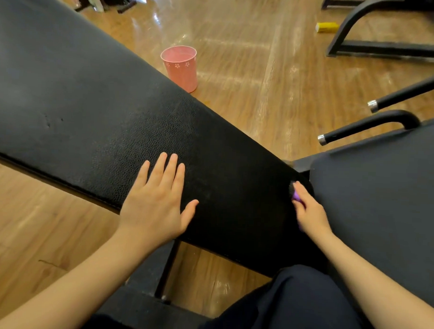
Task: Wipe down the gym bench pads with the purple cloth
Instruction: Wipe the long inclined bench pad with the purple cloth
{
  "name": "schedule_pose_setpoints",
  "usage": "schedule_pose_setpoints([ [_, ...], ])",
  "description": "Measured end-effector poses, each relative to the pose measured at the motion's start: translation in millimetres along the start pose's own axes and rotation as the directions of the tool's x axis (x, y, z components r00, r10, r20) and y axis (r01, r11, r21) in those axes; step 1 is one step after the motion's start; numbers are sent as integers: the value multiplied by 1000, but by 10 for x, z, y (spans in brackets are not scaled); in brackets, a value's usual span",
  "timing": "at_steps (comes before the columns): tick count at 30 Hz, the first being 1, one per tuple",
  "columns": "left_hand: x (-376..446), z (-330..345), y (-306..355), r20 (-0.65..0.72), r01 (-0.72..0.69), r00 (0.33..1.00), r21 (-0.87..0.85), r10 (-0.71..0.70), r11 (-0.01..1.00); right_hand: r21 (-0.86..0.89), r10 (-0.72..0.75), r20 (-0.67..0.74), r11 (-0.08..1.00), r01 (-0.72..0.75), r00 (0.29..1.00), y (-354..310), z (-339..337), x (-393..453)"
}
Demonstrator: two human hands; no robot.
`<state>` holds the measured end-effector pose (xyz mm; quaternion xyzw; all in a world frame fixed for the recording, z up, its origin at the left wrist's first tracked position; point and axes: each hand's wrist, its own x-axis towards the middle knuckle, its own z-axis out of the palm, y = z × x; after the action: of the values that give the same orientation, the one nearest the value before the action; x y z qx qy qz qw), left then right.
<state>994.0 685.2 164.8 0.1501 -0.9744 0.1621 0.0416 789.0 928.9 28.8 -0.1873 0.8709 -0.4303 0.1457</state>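
A long black textured bench pad [94,115] slants from the upper left down to the lower right. My left hand [158,201] rests flat on it near its front edge, fingers straight and spread. My right hand [308,209] is at the narrow end of this pad, in the gap beside a second dark pad [382,199]. It grips the purple cloth [296,196], of which only a small bit shows under the fingers. How much cloth lies beneath the hand is hidden.
A pink bucket [181,67] stands on the wooden floor [251,67] just behind the long pad. Two black handle bars with chrome tips [369,127] jut out at the right. A yellow object [326,27] and black machine frames [377,44] lie farther back.
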Motion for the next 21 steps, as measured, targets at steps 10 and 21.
schedule_pose_setpoints([
  [10, -4, 27, 8, -8, 5, 1000, 35, -4, 999, 22, 127, 8, 992, -127, 992, 36, -403, 886],
  [21, -3, 48, 10, -2, 12, 1000, 58, -12, 998, -109, 194, 128, 978, -181, 973, 247, -402, 1032],
])
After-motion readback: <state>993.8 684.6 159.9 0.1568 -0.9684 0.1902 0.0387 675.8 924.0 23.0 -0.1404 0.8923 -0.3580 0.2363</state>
